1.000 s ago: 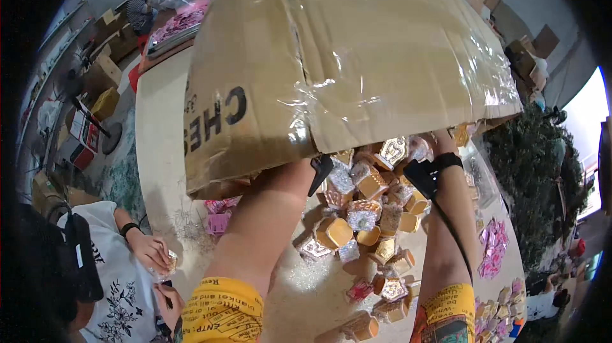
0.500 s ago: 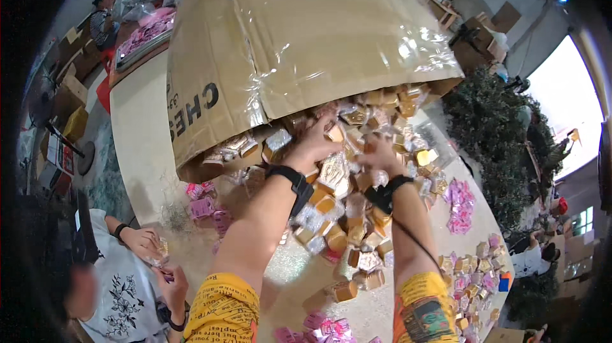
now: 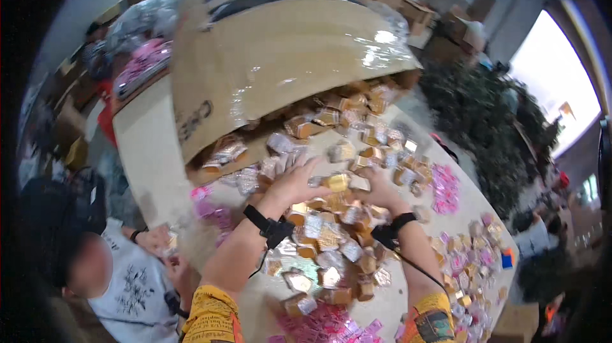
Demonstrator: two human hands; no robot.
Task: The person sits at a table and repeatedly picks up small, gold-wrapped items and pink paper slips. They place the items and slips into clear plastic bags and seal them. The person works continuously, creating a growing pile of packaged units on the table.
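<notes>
In they were, both at it: the left hand (image 3: 294,183) had its fingers spread, closed on nothing that showed, while the right hand (image 3: 382,190) bent inward among the wrapped pieces (image 3: 328,234), and with its fingertips partly hidden one could not tell whether it gripped any. A gold piece (image 3: 336,182) sat right between the two. The main heap lay between the wrists and nearer the body, with more pieces beyond the fingers, in the mouth of the tipped cardboard box (image 3: 299,56). Good drawing-out here looked to call for low, cupped palms on the counter (image 3: 145,145), both sides working together, so the pieces slid toward the body instead of tumbling outward. Light pressure, surely; the clear wrapping looked easy to crumple. And watch the pink packets (image 3: 328,325) on the near side of both hands: too long a pull could have ploughed the heap straight into them. Out past the right hand, more pink packets (image 3: 446,189) lay apart, best left clear of the sweep. One more hazard, the black cord (image 3: 421,268) trailing from the right wristband (image 3: 392,228): a smooth forearm path seemed the way to keep it from snagging.
</notes>
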